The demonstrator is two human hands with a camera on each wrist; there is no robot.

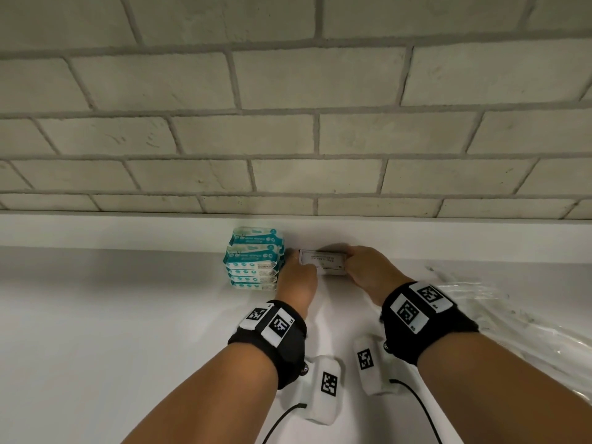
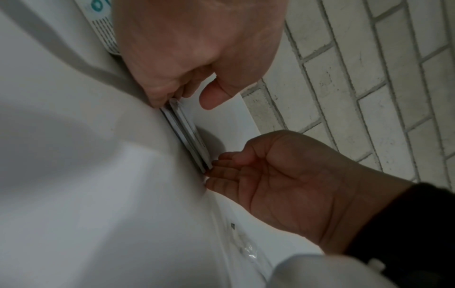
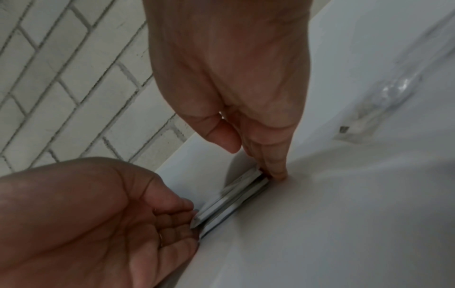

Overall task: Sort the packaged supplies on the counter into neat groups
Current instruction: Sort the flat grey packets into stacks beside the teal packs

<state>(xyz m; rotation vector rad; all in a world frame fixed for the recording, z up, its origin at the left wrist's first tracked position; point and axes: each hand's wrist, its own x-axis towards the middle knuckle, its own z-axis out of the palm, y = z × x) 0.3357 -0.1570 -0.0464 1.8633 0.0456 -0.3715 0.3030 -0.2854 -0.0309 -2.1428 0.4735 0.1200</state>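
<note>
A small stack of flat white packets [image 1: 323, 261] lies on the white counter [image 1: 128, 315] by the back ledge. It sits just right of a stack of teal-and-white wipe packs [image 1: 253, 257]. My left hand [image 1: 298, 274] presses its fingers against the stack's left end, and my right hand [image 1: 360, 264] presses straight fingers against the right end. In the left wrist view the packets [image 2: 187, 134] lie edge-on between my left hand [image 2: 197, 48] and my right hand [image 2: 283, 175]. The right wrist view shows my right hand [image 3: 234, 78] with its thumb clear of the packets [image 3: 234, 202], and my left hand [image 3: 98, 214] cupped at the other end.
Crinkled clear plastic wrapping [image 1: 512, 309] lies on the counter at the right, also seen as clear wrapping [image 3: 384, 93] in the right wrist view. A pale brick wall [image 1: 288, 123] rises behind the ledge.
</note>
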